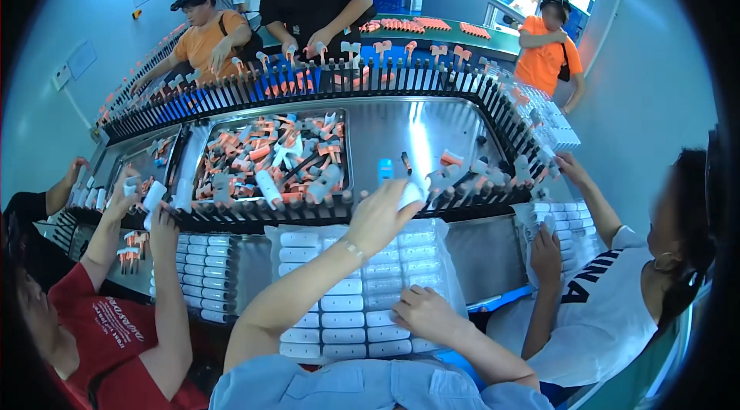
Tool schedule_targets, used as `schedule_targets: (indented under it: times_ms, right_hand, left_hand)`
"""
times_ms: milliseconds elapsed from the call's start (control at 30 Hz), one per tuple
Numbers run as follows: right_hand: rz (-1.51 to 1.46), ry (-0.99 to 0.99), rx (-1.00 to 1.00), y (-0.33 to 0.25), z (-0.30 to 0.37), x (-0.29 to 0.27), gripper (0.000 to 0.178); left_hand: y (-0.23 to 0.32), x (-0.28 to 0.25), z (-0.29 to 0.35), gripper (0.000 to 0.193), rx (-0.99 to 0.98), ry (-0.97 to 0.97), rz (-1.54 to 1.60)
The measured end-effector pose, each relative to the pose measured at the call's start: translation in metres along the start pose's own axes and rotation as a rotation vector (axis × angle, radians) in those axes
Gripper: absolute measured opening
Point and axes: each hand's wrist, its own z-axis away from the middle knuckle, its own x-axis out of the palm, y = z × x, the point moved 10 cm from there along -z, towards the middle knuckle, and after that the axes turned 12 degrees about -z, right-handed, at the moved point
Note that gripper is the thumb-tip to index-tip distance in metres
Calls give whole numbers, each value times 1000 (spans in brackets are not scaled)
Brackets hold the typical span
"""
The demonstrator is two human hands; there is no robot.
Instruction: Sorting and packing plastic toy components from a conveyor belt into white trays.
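Observation:
My left hand (381,217) reaches across to the middle, in front of the conveyor rack. Its fingers are closed on a white plastic shell (414,193). Lower and to the right, my right hand (429,319) rests with its fingers apart on the tray's right part, touching the white pieces there. Rows of rounded white shells (341,318) fill the left and lower part of this clear plastic tray (455,280). Toward its upper right, several pockets look see-through. What lies under my right fingers is hidden.
A rack of dark upright pegs (308,213) loops round a metal table (378,119). On it lies a bin of mixed orange, grey and white parts (270,156). Co-workers sit close on both sides, a red sleeve (116,333) left and a white sleeve (586,341) right; others stand beyond.

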Motion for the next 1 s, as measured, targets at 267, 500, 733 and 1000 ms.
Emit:
schedule_targets:
  times_ms: [267, 500, 733, 1000]
  right_hand:
    - [-105, -22, 0, -10, -9, 12, 23]
    - [-769, 642, 448, 123, 21, -66, 37]
    - [-477, 835, 532, 179, -54, -120, 45]
    - [77, 452, 493, 130, -194, -72, 38]
  left_hand:
    - [-37, 114, -59, 31, -94, -331, -292]
    - [-56, 58, -21, 32, -170, -33, -343]
    - [-45, -8, 64, 30, -40, -103, -14]
    - [-21, -6, 135, 26, 36, -403, -264]
